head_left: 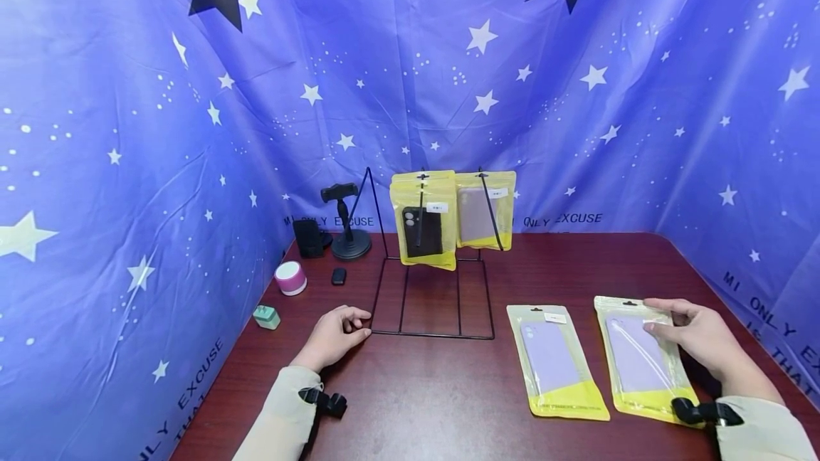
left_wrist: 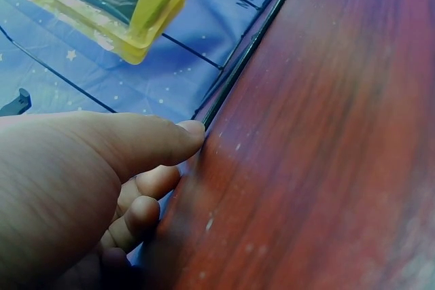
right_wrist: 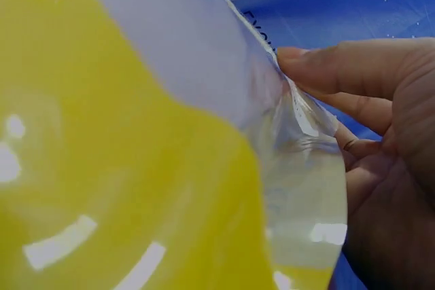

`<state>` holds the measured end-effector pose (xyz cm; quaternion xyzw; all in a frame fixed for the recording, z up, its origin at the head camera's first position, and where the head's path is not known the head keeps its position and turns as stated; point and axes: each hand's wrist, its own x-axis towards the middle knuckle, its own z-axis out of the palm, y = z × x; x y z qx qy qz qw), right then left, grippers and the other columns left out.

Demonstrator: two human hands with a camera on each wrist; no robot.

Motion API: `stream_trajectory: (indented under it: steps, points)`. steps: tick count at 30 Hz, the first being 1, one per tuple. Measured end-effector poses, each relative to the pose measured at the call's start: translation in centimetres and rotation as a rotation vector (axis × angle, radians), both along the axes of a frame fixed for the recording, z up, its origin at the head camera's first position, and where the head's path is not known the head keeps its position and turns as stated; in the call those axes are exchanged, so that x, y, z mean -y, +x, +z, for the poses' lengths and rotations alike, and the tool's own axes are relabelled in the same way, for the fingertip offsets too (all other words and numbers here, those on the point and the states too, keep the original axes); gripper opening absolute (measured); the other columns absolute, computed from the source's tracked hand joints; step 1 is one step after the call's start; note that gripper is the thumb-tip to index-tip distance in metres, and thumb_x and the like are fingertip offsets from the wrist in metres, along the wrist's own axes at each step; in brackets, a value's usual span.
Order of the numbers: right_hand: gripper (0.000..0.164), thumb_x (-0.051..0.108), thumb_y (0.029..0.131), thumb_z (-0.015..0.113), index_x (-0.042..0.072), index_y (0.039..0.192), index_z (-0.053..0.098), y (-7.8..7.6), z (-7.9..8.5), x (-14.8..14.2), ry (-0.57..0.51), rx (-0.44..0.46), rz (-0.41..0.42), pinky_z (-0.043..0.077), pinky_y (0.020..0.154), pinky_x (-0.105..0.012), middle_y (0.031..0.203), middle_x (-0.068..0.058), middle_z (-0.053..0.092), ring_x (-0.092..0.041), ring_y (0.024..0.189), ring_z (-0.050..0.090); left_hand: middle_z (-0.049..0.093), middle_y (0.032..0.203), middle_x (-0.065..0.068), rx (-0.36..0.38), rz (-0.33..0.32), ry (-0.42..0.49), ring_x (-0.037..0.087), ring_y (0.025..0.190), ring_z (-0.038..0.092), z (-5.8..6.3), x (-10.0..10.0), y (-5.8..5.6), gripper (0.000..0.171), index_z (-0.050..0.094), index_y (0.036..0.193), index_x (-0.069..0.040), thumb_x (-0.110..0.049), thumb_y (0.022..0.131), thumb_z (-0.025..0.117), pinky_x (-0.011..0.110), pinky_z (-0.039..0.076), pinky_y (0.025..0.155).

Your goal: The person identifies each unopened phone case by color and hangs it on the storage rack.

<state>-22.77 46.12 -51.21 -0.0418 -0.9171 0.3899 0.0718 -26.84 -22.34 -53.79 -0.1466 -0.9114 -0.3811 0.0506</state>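
Note:
My left hand (head_left: 334, 336) is at the front left corner of a black wire display rack (head_left: 430, 335); in the left wrist view its thumb and curled fingers pinch the rack's wire. On the right, my right hand (head_left: 703, 340) pinches the right edge of a packaged lilac phone case (head_left: 640, 354), in a clear zip bag with a yellow bottom. The right wrist view shows that bag (right_wrist: 197, 174) bulging close to the camera. Another bagged lilac phone case (head_left: 552, 358) lies flat to its left. Bagged black phone cases (head_left: 423, 233) and a bagged lilac one (head_left: 482, 212) hang from the rack's hooks.
At the back left stand a black phone stand (head_left: 349, 233) and a dark block-like object (head_left: 309, 239). Nearby are a pink and white round object (head_left: 291, 278), a small black item (head_left: 339, 276) and a green and white cube (head_left: 266, 317). Starry blue cloth (head_left: 410, 91) surrounds the table.

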Motion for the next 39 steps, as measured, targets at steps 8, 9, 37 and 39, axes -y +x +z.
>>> stream_trajectory:
  steps: [8,9,37,39]
  points:
    - [0.049,0.022,0.088,0.088,0.004,0.13,0.071,0.34,0.04,-0.01,-0.113,-0.08,0.045,0.047,0.06,-0.024,0.099,0.024,0.065,-0.001,0.079,0.053,0.059,0.086,-0.01,-0.011,-0.008,0.001,0.008,0.073,0.054,-0.07,-0.04,-0.07,0.025,0.08,0.111,-0.021,-0.016,0.088,0.087,0.027,0.046,0.069]
    - [0.044,0.021,0.088,0.087,0.005,0.127,0.073,0.36,0.05,-0.06,-0.125,-0.095,0.045,0.047,0.059,-0.025,0.098,0.027,0.065,-0.002,0.077,0.053,0.059,0.086,-0.01,-0.012,-0.008,0.002,0.008,0.073,0.054,-0.09,-0.03,-0.09,0.025,0.08,0.111,-0.021,-0.016,0.088,0.087,0.027,0.046,0.069]
    - [0.062,0.025,0.098,0.078,0.021,0.155,0.054,0.88,0.89,0.25,-0.252,-0.158,-0.004,0.02,0.123,-0.037,0.143,0.032,0.044,-0.003,0.146,0.025,0.06,0.087,-0.009,0.0,-0.001,-0.001,0.009,0.074,0.054,0.36,-0.19,0.22,0.025,0.079,0.112,-0.019,-0.015,0.088,0.086,0.027,0.046,0.07]
    - [0.06,0.023,0.098,0.077,0.019,0.154,0.055,0.87,0.95,0.3,-0.278,-0.157,0.0,0.02,0.124,-0.038,0.145,0.028,0.044,-0.002,0.146,0.026,0.059,0.087,-0.009,0.0,-0.002,-0.001,0.009,0.074,0.054,0.35,-0.17,0.21,0.025,0.079,0.111,-0.019,-0.015,0.088,0.086,0.027,0.046,0.07]
